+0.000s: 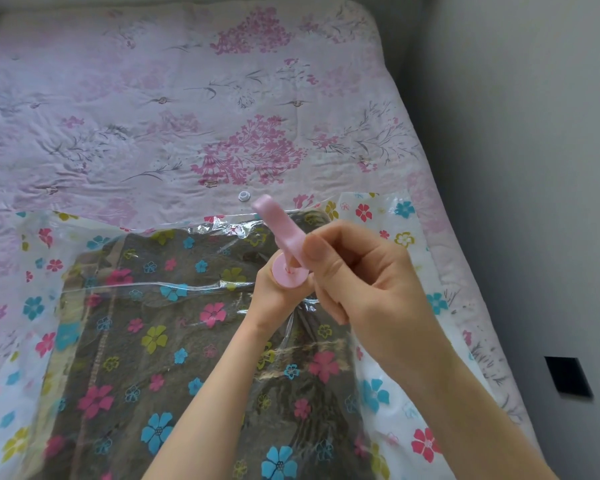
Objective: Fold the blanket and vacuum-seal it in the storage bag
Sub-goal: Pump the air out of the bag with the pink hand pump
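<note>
Two hands meet over the far middle of the bag (pixel 388 386), which lies flat on the bed (pixel 125 109) with the folded dark blanket (pixel 174 341) inside it.

The main risk, as a judgement, is a poor seal at the valve. If the pump (pixel 284 251) tips off square while its handle is worked, air would leak back in and the bag would stay puffy. A second risk is the loose plastic creased across the blanket; drawn against the valve, it could block the airflow. The small white cap (pixel 244 196) lies apart on the bed beyond the bag's far edge and could roll off or be forgotten.

The left hand (pixel 274 299) reaches up from below, fingers curled round the lower body of the pump just under its round pink collar, steadying it on the bag. The right hand (pixel 357 275) comes in from the right, higher, with thumb and fingers closed on the pink T-shaped handle. The foot of the pump is hidden by the left hand, so whether it sits fully on the valve cannot be told.
</note>
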Motion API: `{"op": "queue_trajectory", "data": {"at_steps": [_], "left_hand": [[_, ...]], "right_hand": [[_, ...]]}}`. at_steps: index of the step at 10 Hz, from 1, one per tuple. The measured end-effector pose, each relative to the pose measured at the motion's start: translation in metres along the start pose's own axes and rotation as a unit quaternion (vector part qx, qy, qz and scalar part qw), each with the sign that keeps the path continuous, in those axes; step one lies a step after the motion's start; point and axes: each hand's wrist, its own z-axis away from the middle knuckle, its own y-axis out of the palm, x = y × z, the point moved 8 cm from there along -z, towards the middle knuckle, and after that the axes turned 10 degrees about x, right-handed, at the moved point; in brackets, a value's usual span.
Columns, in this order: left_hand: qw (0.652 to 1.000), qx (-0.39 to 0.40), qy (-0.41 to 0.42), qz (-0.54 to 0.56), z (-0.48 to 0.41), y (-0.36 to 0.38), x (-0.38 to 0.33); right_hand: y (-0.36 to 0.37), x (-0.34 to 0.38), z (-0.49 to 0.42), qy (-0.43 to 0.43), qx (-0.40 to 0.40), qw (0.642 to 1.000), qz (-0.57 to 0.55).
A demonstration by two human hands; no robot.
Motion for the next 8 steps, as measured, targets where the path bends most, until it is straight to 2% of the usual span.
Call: {"op": "queue_trajectory", "data": {"at_steps": [2, 3, 4, 5, 7, 8], "left_hand": [[1.000, -0.009, -0.028, -0.004, -0.001, -0.001, 0.004], [1.000, -0.009, -0.022, 0.007, 0.001, -0.002, 0.004], [1.000, -0.007, -0.015, 0.015, 0.001, -0.001, 0.002], [1.000, 0.003, -0.005, 0.003, 0.002, 0.001, 0.002], [1.000, -0.004, -0.026, 0.001, -0.001, 0.000, 0.006], [1.000, 0.000, -0.021, 0.019, 0.002, 0.002, 0.006]], "right_hand": [[-0.015, -0.082, 0.008, 0.182, -0.039, 0.974, 0.133], [-0.012, -0.061, 0.006, 0.162, -0.012, 0.979, 0.122], [-0.004, -0.012, 0.004, 0.064, 0.010, 0.997, 0.048], [-0.002, -0.001, 0.005, 0.018, 0.003, 1.000, 0.021], [-0.016, -0.082, 0.008, 0.193, -0.039, 0.968, 0.156], [-0.013, -0.059, 0.008, 0.167, -0.013, 0.975, 0.145]]}}
